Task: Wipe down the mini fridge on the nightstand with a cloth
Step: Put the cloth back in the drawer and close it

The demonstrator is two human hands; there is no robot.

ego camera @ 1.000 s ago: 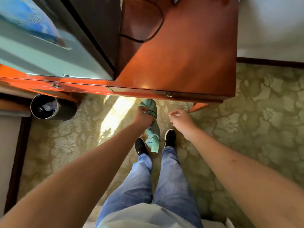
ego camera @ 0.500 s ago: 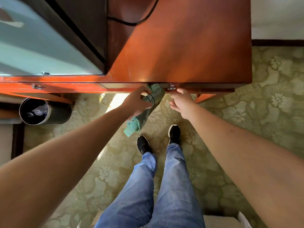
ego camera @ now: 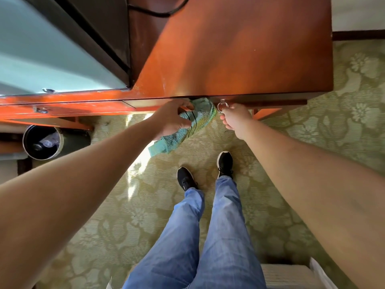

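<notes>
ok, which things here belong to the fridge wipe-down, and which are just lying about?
Job:
cloth, held by left hand
mini fridge
nightstand

Lying about:
bin
black cable
drawer ring pull, pinched by right hand

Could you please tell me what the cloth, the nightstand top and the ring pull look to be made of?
Cloth: green terry, judging by its looped, nubby pile. Nightstand top: reddish-brown wood or veneer, glossy lacquer that reflects light. Ring pull: shiny silver metal, probably.

Single head view, looking steeply down past nightstand front edge to carpet; close range.
</notes>
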